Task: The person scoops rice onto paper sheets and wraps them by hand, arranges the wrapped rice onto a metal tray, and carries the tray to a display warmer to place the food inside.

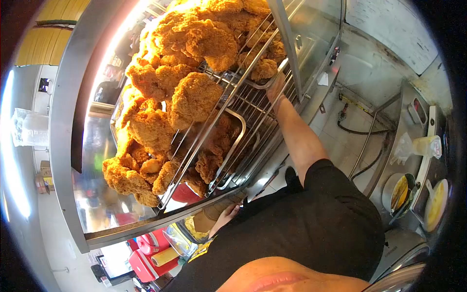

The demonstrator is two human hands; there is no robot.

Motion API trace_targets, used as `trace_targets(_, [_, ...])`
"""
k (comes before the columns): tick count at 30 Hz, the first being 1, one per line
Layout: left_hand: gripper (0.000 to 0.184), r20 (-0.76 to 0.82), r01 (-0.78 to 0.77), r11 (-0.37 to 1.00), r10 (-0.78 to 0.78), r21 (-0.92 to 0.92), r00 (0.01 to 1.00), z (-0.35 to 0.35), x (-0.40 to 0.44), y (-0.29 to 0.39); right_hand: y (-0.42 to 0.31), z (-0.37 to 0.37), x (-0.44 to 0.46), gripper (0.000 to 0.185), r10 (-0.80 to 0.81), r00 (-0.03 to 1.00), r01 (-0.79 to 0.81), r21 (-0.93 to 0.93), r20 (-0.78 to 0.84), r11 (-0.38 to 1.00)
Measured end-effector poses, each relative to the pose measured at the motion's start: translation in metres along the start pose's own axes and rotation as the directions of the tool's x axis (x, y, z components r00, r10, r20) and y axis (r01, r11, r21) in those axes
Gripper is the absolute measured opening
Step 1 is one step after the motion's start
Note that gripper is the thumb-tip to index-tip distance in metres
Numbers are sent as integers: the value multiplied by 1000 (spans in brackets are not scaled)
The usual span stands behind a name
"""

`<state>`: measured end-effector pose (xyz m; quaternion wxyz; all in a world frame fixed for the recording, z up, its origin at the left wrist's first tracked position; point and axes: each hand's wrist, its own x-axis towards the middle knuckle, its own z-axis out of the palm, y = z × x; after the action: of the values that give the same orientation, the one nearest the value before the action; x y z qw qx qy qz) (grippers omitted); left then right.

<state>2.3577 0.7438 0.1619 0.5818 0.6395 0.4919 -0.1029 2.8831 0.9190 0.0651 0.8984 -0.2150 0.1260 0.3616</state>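
Note:
Golden fried chicken pieces are piled on wire racks inside a lit metal-framed display cabinet. My right hand reaches in at the upper middle and grips the metal rim of a tray, its fingertips partly hidden behind the rim and chicken. A second tray with chicken sits nearer the middle. Lower down, my left hand shows in part beside my black shirt, outside the cabinet and near a brown surface. Its fingers are too small and covered to read.
Red containers and a yellow bag are at the lower left. At the right, a metal counter holds a pot and a white plate. A hose runs beside the tiled floor. Glass panels border the racks.

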Motion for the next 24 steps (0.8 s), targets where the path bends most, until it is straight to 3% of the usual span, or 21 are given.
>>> trace_targets(5, [44,6,2,1000,-2,-10,1000,-1,3,-24,3,11,14,36,52,975,-70,76,217,995])
trace_targets(13, [46,-1,107,990,-107,-93,994,1,3,-45,7,4,14,39,62,942,-101,104,329,990])
trace_targets(16, [47,1,90,994,-91,-56,996,0,6,-53,8,-19,8,41,29,945,-23,-23,325,999])
trace_targets(17, [48,7,86,995,-86,-40,996,0,5,-50,18,-65,32,34,-41,904,352,-687,426,636])
trace_targets(18, [48,13,80,996,-79,-35,997,1,2,-42,25,-107,58,32,-6,846,524,-832,534,-181])
trace_targets(19, [48,-15,77,997,-77,-17,997,3,-4,-30,-40,-69,-38,29,282,765,628,-571,579,-529])
trace_targets(21, [48,-36,60,998,-60,-2,998,4,2,-27,-98,-32,-139,26,290,902,392,-888,320,-240])
trace_targets(22, [49,-32,49,998,-50,-27,998,4,5,-38,-115,-13,-167,26,286,904,389,-887,317,-249])
trace_targets(23, [49,-24,44,998,-45,-54,999,5,7,-46,-123,8,-193,25,70,862,505,-839,502,-205])
trace_targets(24, [50,-20,55,997,-56,-50,998,7,9,-48,-128,29,-213,24,-153,754,612,-768,639,-191])
